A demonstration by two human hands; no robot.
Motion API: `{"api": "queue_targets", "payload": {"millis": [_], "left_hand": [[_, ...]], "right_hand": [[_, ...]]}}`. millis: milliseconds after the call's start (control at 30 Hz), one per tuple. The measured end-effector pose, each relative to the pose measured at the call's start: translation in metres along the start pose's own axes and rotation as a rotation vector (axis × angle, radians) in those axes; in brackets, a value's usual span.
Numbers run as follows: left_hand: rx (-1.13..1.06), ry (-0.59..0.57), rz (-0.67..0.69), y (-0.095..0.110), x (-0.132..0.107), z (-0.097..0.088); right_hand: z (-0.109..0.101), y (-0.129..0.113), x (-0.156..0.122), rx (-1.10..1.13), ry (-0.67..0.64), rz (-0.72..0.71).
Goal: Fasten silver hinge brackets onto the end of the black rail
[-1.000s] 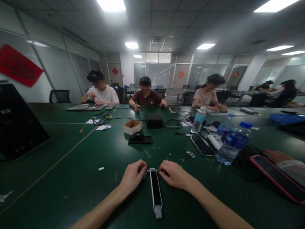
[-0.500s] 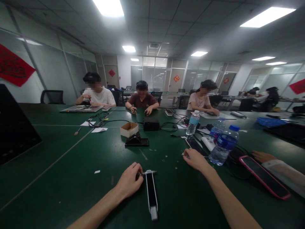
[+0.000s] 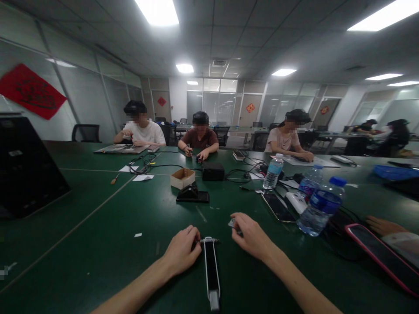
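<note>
A long black-and-silver bar-shaped device (image 3: 211, 272) lies on the green table (image 3: 98, 231) in front of me, with a thin metal crosspiece (image 3: 209, 240) at its far end. My left hand (image 3: 181, 250) pinches the left end of that crosspiece. My right hand (image 3: 250, 235) is just right of the device, holding a small silver metal part (image 3: 231, 223) between its fingertips. The part is largely hidden by the fingers, so its shape is unclear.
Right of me stand water bottles (image 3: 321, 208), a phone (image 3: 278, 207) and a pink-cased phone (image 3: 382, 257), with a co-worker's hand (image 3: 382, 226) beside it. Ahead are a cardboard box (image 3: 182, 178), a black stand (image 3: 192, 195), cables and several seated co-workers.
My right hand has come back left from the scattered small parts, now holding a silver piece near the device. My left hand stays at the crosspiece. The view has shifted slightly.
</note>
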State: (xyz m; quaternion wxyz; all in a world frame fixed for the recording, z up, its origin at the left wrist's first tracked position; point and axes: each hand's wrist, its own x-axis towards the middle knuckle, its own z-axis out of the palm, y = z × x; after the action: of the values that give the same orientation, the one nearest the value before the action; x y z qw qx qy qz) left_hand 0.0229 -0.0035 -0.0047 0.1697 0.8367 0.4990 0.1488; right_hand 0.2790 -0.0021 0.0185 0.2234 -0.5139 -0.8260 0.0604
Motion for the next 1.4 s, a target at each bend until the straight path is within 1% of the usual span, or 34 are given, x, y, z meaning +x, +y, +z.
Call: {"api": "queue_targets", "payload": {"millis": [67, 100, 200, 367, 533, 700, 867, 1000, 1233, 1333, 1400], "left_hand": [[0.022, 0.016, 0.013, 0.000, 0.000, 0.002], [0.029, 0.020, 0.015, 0.000, 0.000, 0.002], [0.036, 0.018, 0.002, 0.001, 0.000, 0.003], [0.042, 0.029, 0.021, 0.002, 0.001, 0.003], [0.013, 0.039, 0.051, 0.000, 0.001, 0.005], [-0.003, 0.042, 0.040, -0.002, 0.002, 0.007], [-0.023, 0.029, 0.012, 0.003, 0.001, 0.003], [-0.033, 0.026, 0.008, 0.004, 0.000, 0.002], [-0.016, 0.038, 0.044, 0.001, 0.001, 0.003], [-0.022, 0.030, 0.042, 0.001, -0.001, 0.002], [-0.029, 0.017, 0.032, 0.002, -0.002, 0.001]], "right_hand": [[0.009, -0.020, -0.003, 0.024, -0.083, -0.015], [0.013, -0.027, -0.004, 0.034, -0.104, -0.014], [0.017, -0.035, -0.005, 0.082, -0.147, -0.008], [0.017, -0.029, -0.004, 0.166, -0.212, -0.012], [0.023, -0.027, -0.001, 0.221, -0.204, -0.036], [0.028, -0.024, 0.001, 0.248, -0.184, -0.075], [0.030, -0.022, 0.000, 0.280, -0.188, -0.066], [0.028, -0.022, 0.000, 0.269, -0.201, -0.057], [0.020, -0.025, -0.001, 0.218, -0.202, -0.096], [0.016, -0.023, -0.001, 0.180, -0.191, -0.067], [0.013, -0.016, 0.001, 0.127, -0.149, -0.030]]}}
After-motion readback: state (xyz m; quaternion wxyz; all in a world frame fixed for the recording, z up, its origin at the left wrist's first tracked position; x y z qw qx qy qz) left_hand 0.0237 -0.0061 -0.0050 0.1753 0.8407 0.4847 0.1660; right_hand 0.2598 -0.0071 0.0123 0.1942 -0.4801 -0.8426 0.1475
